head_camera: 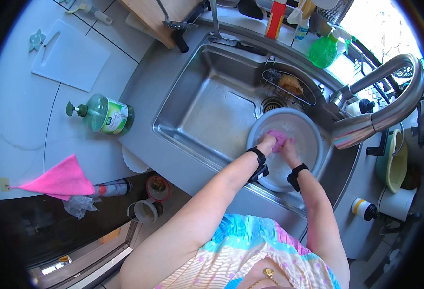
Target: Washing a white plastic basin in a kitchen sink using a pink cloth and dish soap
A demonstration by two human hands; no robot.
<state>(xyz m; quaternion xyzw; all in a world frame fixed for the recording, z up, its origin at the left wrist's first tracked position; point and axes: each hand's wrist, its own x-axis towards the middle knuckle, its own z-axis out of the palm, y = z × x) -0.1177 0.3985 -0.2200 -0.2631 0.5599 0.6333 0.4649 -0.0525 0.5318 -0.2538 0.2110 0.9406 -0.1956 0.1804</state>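
A round grey plastic basin (254, 129) stands tilted in the right part of a stainless steel sink (215, 108). Inside it, both my hands grip a crumpled pink cloth (278, 137). My left hand (267, 143) has the cloth's left side, while my right hand (289, 151) holds its right side. The fingertips are partly hidden in the folds. What looks like water with some suds lies in the basin around the cloth. Each wrist wears a black band.
A steel faucet (356, 128) arches over the sink's right side. Behind the basin hangs a wire caddy (307, 103) with a brown scrubber (290, 84). A pump bottle of green liquid (109, 115), a white cutting board (73, 54) and a bright pink cloth (62, 180) are at left. A green spray bottle (323, 51) stands behind.
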